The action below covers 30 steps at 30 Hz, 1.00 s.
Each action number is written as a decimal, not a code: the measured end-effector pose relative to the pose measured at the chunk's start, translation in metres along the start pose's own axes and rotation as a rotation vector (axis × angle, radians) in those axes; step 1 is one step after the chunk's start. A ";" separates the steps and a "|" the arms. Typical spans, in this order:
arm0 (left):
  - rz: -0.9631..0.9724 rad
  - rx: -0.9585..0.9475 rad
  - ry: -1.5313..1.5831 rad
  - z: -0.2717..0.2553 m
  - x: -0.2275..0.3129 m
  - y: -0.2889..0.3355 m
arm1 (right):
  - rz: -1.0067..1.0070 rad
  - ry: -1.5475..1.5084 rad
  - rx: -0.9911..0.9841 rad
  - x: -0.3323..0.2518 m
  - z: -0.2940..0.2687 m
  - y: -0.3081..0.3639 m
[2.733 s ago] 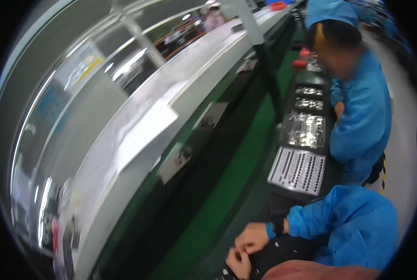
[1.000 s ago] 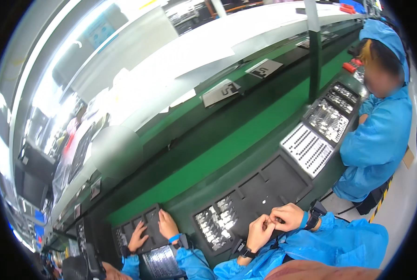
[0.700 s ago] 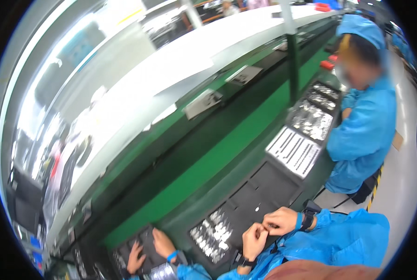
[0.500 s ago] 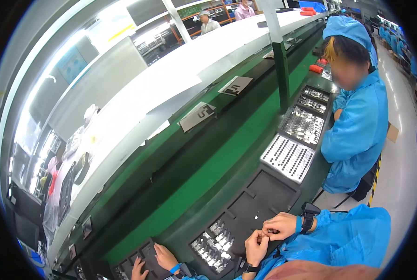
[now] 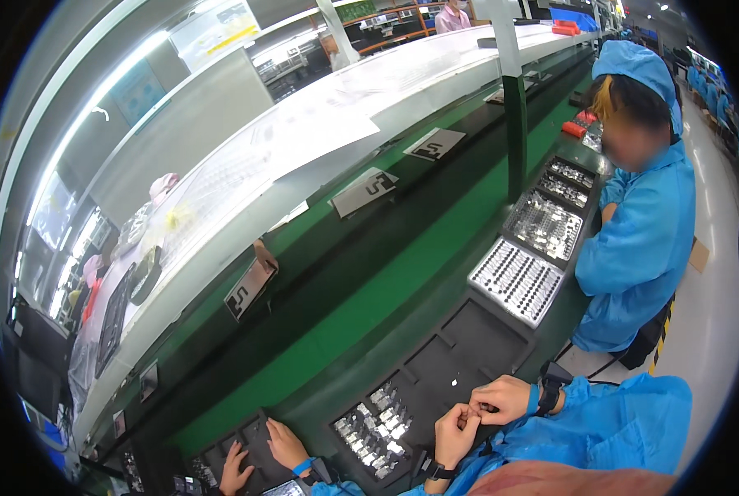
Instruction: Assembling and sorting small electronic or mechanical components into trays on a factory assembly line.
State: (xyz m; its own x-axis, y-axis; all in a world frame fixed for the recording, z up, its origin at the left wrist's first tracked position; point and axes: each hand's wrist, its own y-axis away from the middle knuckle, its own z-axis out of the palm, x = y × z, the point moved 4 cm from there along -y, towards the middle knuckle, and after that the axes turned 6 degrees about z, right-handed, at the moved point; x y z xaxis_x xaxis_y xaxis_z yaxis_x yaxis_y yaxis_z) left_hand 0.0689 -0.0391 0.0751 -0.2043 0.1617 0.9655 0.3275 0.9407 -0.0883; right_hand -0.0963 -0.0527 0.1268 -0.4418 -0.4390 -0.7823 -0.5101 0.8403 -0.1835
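My left hand (image 5: pixel 455 435) and my right hand (image 5: pixel 501 398) meet over the near side of a dark foam tray (image 5: pixel 423 384). Thumbs and fingertips of both are pinched together, fingers curled. Whatever lies between them is too small or hidden to make out. Just beyond my fingers a tiny white piece (image 5: pixel 454 383) lies on the tray. Several shiny metal parts (image 5: pixel 373 430) stand in rows in its left section, beside my left wrist. Both wrists carry dark straps with a small device.
At lower left, a co-worker's hands (image 5: pixel 285 445) rest over another dark tray (image 5: pixel 249 430). A white tray of small dark-tipped parts (image 5: pixel 516 281) stands right, before a seated person in blue (image 5: pixel 634 240). Beyond runs a green conveyor belt (image 5: pixel 336 306) with marked plates (image 5: pixel 365 192); a post (image 5: pixel 514 124) rises there.
The view has shifted slightly. A marked plate with what looks like a hand at it has appeared at the belt's far side. My hands keep their pinch almost unmoved; the co-worker's left-hand fingers have shifted.
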 end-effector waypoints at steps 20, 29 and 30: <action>-0.050 0.034 0.036 0.006 0.010 -0.003 | -0.086 -0.013 0.080 0.007 -0.006 0.012; 0.105 0.037 -0.018 0.002 -0.048 0.007 | -0.022 -0.006 0.037 0.002 0.008 0.011; 0.087 0.052 -0.041 0.001 -0.048 0.008 | -0.009 0.007 0.034 0.002 0.007 0.012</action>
State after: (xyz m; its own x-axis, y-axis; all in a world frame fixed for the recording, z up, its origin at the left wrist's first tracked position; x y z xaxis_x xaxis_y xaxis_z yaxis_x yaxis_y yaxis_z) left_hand 0.0801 -0.0393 0.0277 -0.2150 0.2549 0.9428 0.2973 0.9366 -0.1855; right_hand -0.0980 -0.0411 0.1191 -0.4424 -0.4491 -0.7763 -0.4887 0.8465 -0.2112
